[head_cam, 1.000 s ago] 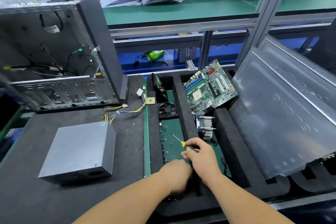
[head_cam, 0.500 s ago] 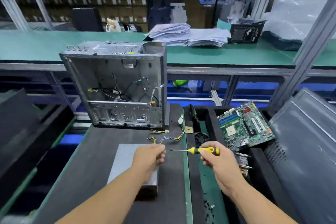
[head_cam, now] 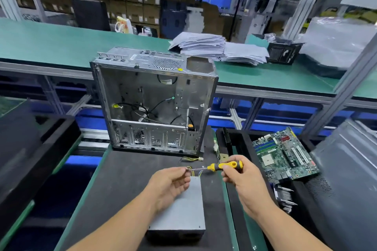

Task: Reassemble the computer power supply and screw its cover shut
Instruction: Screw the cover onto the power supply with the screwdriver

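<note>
Risk comes first from the tiny thing the left hand (head_cam: 170, 182) seems to pinch at the screwdriver (head_cam: 218, 166) tip, probably a screw, though it is too small to tell. If that pinch loosens before the tip seats, the piece could drop onto the dark mat or roll off it. The right hand (head_cam: 242, 181) has its fingers curled round the yellow-and-black handle, shaft level and pointing toward the left hand; a tilt there could also knock the piece free. Both hands hover just above the power supply (head_cam: 180, 210), a closed grey box lying flat on the mat with its yellow and black wires (head_cam: 193, 172) trailing from the far end. Beyond the power supply stands the open computer case (head_cam: 155, 106), holding only loose cables. Right of the power supply, a black foam tray (head_cam: 247, 140) holds the green motherboard (head_cam: 284, 154) tilted in 1 slot and a finned heatsink (head_cam: 284, 197) nearer the person.
</note>
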